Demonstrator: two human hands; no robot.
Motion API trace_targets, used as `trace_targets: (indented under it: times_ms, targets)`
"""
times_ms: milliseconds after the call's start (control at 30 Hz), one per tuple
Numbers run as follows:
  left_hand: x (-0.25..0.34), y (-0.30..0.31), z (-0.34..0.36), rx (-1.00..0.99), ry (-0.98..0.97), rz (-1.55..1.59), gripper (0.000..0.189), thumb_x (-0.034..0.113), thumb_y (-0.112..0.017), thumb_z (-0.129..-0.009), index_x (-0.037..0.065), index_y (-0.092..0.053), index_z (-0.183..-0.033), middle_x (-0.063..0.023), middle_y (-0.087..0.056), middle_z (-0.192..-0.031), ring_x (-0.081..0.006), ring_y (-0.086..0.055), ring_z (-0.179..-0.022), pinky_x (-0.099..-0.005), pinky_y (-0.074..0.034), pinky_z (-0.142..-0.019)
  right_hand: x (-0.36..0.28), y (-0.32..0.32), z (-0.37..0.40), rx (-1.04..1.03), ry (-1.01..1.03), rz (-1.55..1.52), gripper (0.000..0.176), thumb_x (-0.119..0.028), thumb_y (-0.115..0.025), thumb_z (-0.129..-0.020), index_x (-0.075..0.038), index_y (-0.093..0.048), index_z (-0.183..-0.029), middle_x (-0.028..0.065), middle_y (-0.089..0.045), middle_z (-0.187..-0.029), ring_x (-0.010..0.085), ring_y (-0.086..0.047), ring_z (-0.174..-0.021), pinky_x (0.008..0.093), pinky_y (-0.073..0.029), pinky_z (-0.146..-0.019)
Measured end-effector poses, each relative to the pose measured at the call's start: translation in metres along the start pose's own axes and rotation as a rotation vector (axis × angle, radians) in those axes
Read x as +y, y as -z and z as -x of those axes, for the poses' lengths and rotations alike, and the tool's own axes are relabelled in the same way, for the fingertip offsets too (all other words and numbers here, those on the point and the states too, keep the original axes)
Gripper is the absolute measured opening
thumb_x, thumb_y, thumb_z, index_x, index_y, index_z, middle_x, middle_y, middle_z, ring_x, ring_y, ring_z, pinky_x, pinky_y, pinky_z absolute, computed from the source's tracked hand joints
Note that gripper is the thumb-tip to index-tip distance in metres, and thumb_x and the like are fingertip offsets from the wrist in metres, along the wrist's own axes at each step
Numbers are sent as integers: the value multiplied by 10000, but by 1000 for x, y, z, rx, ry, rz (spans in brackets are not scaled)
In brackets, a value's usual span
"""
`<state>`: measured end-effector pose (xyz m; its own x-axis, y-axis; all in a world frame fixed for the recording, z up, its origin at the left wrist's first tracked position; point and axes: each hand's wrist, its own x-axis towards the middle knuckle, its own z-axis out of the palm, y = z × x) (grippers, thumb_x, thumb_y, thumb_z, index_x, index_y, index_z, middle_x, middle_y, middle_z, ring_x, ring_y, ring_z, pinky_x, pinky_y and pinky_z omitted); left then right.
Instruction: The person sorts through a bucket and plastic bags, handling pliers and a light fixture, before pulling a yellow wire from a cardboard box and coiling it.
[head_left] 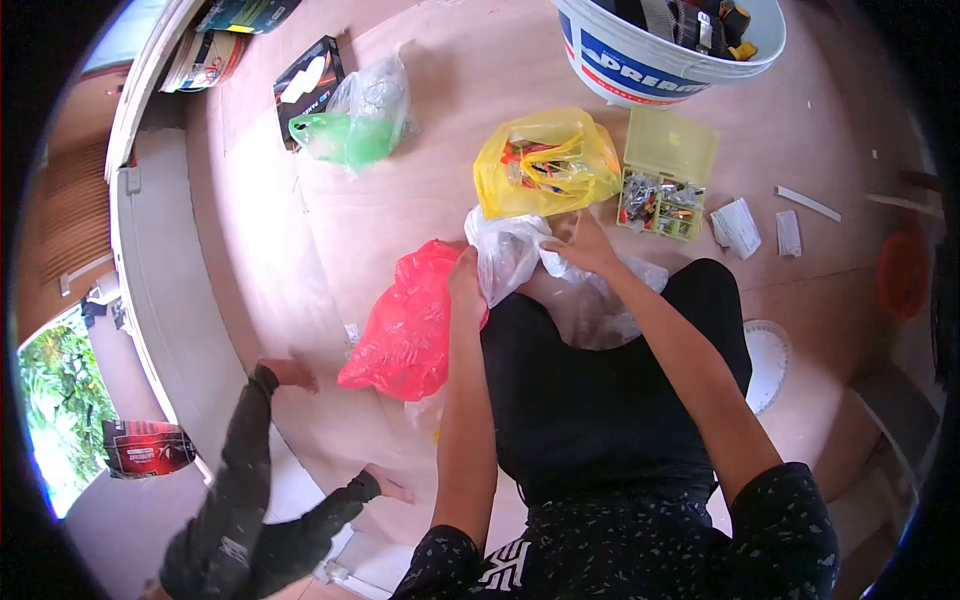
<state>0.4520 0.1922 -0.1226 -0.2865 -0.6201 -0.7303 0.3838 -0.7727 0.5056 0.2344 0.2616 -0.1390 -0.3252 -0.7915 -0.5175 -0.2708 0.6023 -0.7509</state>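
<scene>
Between my hands, just above my lap, is a white plastic bag [505,248]. My left hand [465,278] is closed on its left edge, against a crumpled pink plastic bag [405,325]. On the other side my right hand [588,246] pinches the white bag's right edge. A clear plastic bag [600,315] lies under my right forearm, across my lap. Just beyond the hands sits an open yellow plastic bag [500,190] with small colourful items inside. To its right an open compartment box [665,205] holds many small parts.
A white bucket [640,75] of tools stands at the far right. Paper pieces [737,228] lie right of the box. A black box [308,85] and a green-and-clear bag [360,115] are at the far left. Another person's legs [240,480] are at the lower left.
</scene>
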Motion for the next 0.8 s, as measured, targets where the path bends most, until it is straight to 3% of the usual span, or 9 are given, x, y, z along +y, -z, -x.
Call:
trace_targets:
  times_ms: [67, 167, 300, 367, 533, 600, 667, 733, 800]
  targets:
    - [-15, 23, -14, 285, -281, -908, 291, 154, -503, -870, -27, -564, -1089, -112, -624, -995, -209, -590, -929, -298, -458, -785, -11, -9, -2, -54, -57, 74, 754, -409, -733, -669, 79, -415, -1149, 238, -589, -1002, 332, -577, -961, 374, -459, -821]
    - [-8, -15, 10, 201, -161, -1211, 255, 77, -546, -826, -43, -585, -1047, -99, -650, -889, -211, -617, -848, -296, -464, -753, -17, -21, -6, 17, -3, 326, 668, -367, -748, -641, 73, -490, -1071, 220, -631, -897, 318, -622, -857, 369, -487, -736]
    - [-8, -14, 2, 186, -228, -1447, 233, 116, -576, -821, -54, -602, -979, -87, -651, -790, -181, -606, -752, -299, -462, -701, 2, -37, -24, 3, 95, 45, 401, -273, -716, -677, 44, -593, -890, 182, -638, -818, 290, -626, -730, 344, -489, -686]
    - [-9, -9, -3, 251, -460, -1015, 173, 138, -591, -837, -26, -597, -893, -60, -615, -760, -137, -554, -689, -284, -443, -646, 9, -40, -27, 3, 125, -52, 308, -231, -695, -706, 35, -612, -837, 160, -637, -807, 263, -624, -704, 330, -489, -664]
    - [-3, -15, 28, 207, -404, -538, 111, 144, -551, -871, 47, -541, -817, -13, -534, -764, -136, -529, -763, -274, -431, -696, 11, -28, -5, 2, -23, -811, 176, -121, -691, -685, -43, -583, -800, 53, -585, -704, 120, -554, -619, 274, -460, -569]
    - [1, -19, 36, 66, -195, -130, 136, 159, -506, -902, 30, -540, -875, -46, -561, -772, -139, -553, -740, -269, -446, -670, -5, -8, 16, -25, -86, -926, 144, -63, -675, -700, -81, -547, -761, 10, -545, -677, 82, -517, -598, 252, -450, -548]
    - [1, -30, 49, -35, 32, 214, 251, 179, -477, -895, 34, -531, -1093, -107, -586, -1097, -253, -560, -1013, -364, -458, -856, 3, 2, 25, -76, -155, -1126, 140, -25, -655, -704, -73, -539, -765, 12, -547, -687, 81, -509, -604, 243, -449, -548]
    - [-18, -23, 42, -128, -18, 193, 315, 186, -487, -885, 36, -503, -1162, -90, -571, -1145, -253, -525, -1080, -400, -424, -931, 9, -2, 26, -25, -199, -1137, 145, -14, -649, -710, -66, -525, -763, 14, -532, -676, 83, -497, -585, 233, -441, -537]
    - [-32, -21, 34, -112, -27, 202, 322, 178, -492, -882, 34, -496, -1169, -98, -571, -1145, -251, -533, -1073, -400, -430, -931, 17, -8, 25, 167, 7, -913, 172, 20, -647, -695, -62, -506, -751, 17, -528, -680, 88, -507, -588, 239, -434, -519]
